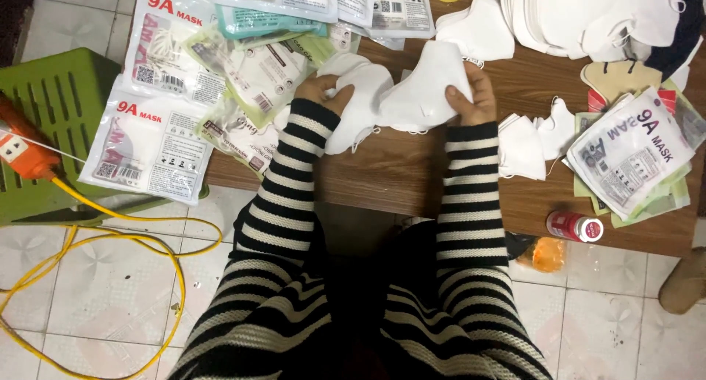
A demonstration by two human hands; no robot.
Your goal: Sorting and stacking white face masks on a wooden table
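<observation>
My left hand [318, 90] grips a white folded face mask [358, 100] at its left end, above the wooden table [397, 181]. My right hand [471, 94] holds another white mask [426, 86] by its right edge, thumb on top. The two masks overlap between my hands. Both arms wear black-and-white striped sleeves.
Sealed mask packets [151, 141] lie at the table's left edge and along the back. A pile of loose white masks [588, 12] sits at the back right, more packets [632, 152] at right. A small red bottle [573, 226] lies near the front edge. A green stool [51, 108], an orange device [22, 148] and a yellow cable [110, 233] are at left.
</observation>
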